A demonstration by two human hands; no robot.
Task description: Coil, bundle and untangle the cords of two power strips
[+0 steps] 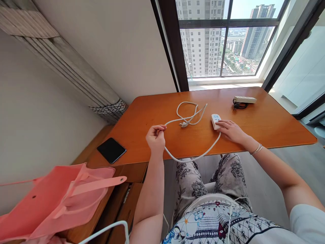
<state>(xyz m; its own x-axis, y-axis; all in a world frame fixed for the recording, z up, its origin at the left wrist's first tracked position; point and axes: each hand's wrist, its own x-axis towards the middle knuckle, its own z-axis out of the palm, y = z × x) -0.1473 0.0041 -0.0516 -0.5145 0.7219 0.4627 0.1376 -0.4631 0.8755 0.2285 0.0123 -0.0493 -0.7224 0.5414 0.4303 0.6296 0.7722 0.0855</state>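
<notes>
A small white power strip (216,119) lies on the wooden table, and my right hand (230,130) rests on its near end, fingers stretched over it. From that end a white cord (193,160) droops over the table's front edge and runs up to my left hand (156,137). The fingers of that hand are pinched on the cord. Beyond, the rest of the cord lies in loose loops on the tabletop, with its plug (183,124) among them.
At the back right sits another power strip (245,99) with a bundled black cord (240,105). A black tablet (111,150) lies near the table's left end. A pink bag (61,196) stands at the lower left. Behind the table (274,125) is a window (225,51).
</notes>
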